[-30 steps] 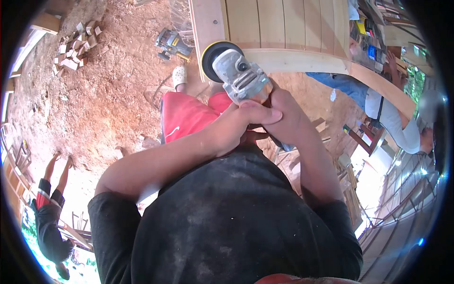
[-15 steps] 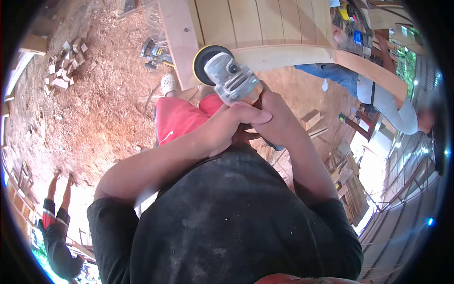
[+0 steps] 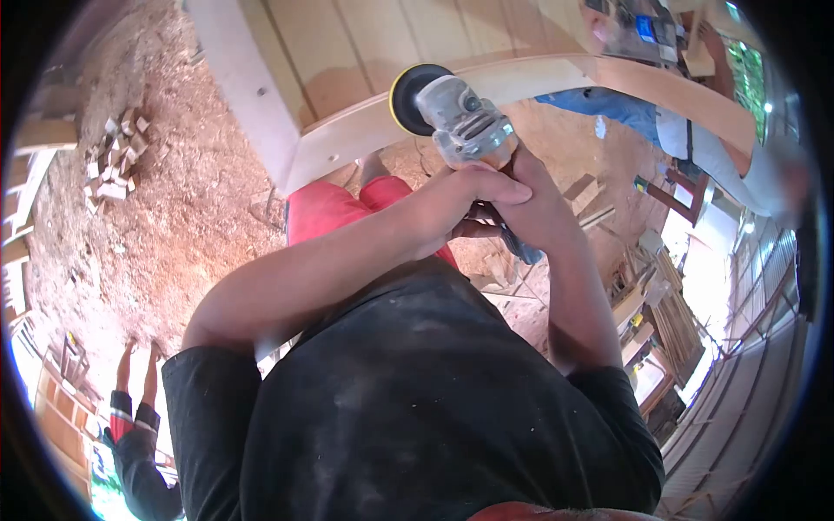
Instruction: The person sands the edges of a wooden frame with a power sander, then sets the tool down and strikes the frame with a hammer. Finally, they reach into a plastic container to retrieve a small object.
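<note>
An angle grinder (image 3: 469, 122) with grey dusty housing is held in front of my waist, its head pointing away from me. At its far end sits a round black pad (image 3: 417, 95) with a yellow edge, tilted up and overlapping the rim of a wooden panel (image 3: 373, 43). My left hand (image 3: 460, 200) is closed around the grinder's body from the left, thumb laid across the top. My right hand (image 3: 540, 208) wraps the same body from the right. The grinder's rear part is mostly hidden by the hands.
A pile of wood offcuts (image 3: 117, 161) lies on the dirt floor at left. Beyond the panel's curved rail (image 3: 678, 91), a person in jeans (image 3: 608, 113) bends at right. Stacked boards (image 3: 665, 304) stand lower right. Another person (image 3: 139, 443) stands at lower left.
The grinder and both hands have shifted slightly right in view. The panel's corner has come lower and left, and the tool lying on the floor beside it no longer shows.
</note>
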`<control>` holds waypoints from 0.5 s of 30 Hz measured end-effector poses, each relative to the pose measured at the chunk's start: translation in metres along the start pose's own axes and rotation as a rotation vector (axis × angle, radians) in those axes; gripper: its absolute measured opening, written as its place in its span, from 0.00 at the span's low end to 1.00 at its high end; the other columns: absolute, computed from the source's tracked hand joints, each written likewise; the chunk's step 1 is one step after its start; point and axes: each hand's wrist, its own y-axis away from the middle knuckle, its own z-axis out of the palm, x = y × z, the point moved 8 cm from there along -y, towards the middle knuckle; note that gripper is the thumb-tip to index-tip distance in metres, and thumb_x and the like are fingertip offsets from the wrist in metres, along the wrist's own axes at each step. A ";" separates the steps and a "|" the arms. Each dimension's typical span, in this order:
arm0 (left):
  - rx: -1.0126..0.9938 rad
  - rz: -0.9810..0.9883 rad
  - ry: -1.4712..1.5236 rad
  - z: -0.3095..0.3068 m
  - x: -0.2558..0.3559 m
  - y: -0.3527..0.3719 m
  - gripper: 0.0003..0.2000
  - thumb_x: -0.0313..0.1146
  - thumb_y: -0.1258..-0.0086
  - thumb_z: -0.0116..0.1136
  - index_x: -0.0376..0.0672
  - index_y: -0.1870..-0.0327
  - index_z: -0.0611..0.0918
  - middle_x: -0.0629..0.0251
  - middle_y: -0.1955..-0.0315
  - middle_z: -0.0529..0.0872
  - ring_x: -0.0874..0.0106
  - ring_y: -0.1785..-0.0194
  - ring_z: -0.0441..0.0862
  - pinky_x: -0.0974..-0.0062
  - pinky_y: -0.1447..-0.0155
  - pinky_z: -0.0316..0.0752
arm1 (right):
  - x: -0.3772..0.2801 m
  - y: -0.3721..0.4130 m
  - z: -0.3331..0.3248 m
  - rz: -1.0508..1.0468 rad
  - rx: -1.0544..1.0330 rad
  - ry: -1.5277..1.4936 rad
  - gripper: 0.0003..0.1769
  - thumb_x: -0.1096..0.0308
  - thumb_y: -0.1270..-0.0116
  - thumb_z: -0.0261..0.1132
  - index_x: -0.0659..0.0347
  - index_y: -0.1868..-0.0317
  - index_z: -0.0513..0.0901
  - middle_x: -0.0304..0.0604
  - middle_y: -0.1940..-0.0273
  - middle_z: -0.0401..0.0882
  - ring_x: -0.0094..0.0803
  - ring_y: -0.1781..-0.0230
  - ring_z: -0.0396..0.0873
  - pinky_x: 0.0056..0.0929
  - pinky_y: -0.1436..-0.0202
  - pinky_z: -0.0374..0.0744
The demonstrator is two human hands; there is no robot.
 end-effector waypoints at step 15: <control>-0.102 -0.047 -0.121 0.057 0.014 -0.123 0.20 0.48 0.31 0.69 0.43 0.47 0.84 0.67 0.53 0.86 0.74 0.52 0.86 0.74 0.43 0.84 | 0.058 -0.014 -0.113 0.070 0.096 -0.134 0.28 0.60 0.25 0.67 0.68 0.33 0.72 0.50 0.48 0.87 0.35 0.48 0.87 0.35 0.47 0.85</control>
